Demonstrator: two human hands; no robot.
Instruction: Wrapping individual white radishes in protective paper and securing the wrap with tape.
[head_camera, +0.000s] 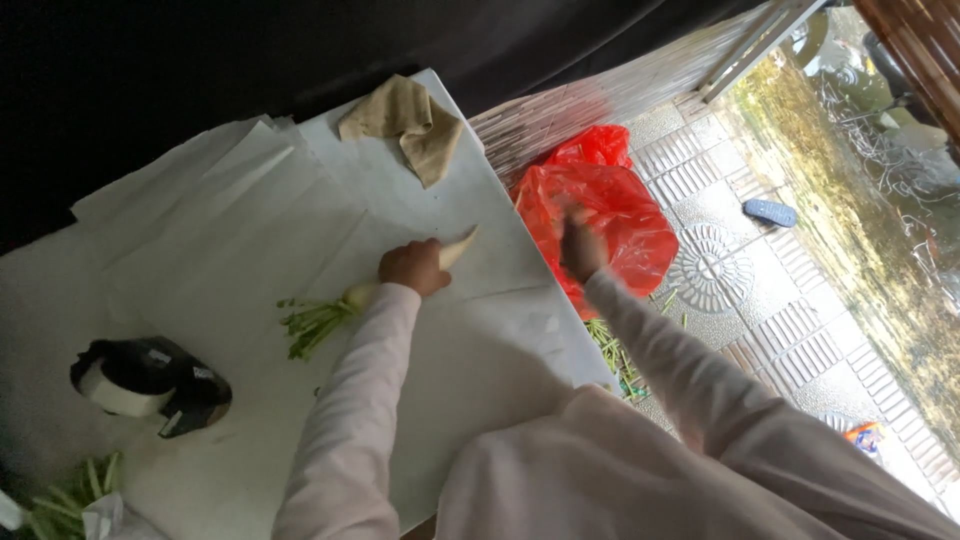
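Your left hand (413, 267) grips radish (455, 248) mid-body on surface (480, 340); stiff, likely slick, hold thick part. Right hand (580, 248) over red bag (610, 215), blurred, grip unclear.

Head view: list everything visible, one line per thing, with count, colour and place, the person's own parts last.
white radish: one, white with cut green stalks, lying on the table centre under the left hand
table: one, covered in white paper sheets, fills the left of the picture
cloth: one, tan, crumpled at the table's far corner
black and white bundle: one, on the table's left side; what it is, cannot tell
green stalks: one bunch, at the bottom left corner
red plastic bag: one, on the tiled floor beside the table
green scraps: some, on the floor below the bag
blue slipper: one, on the tiles farther off
left hand: closed on the radish
right hand: blurred, over the red bag; grip unclear
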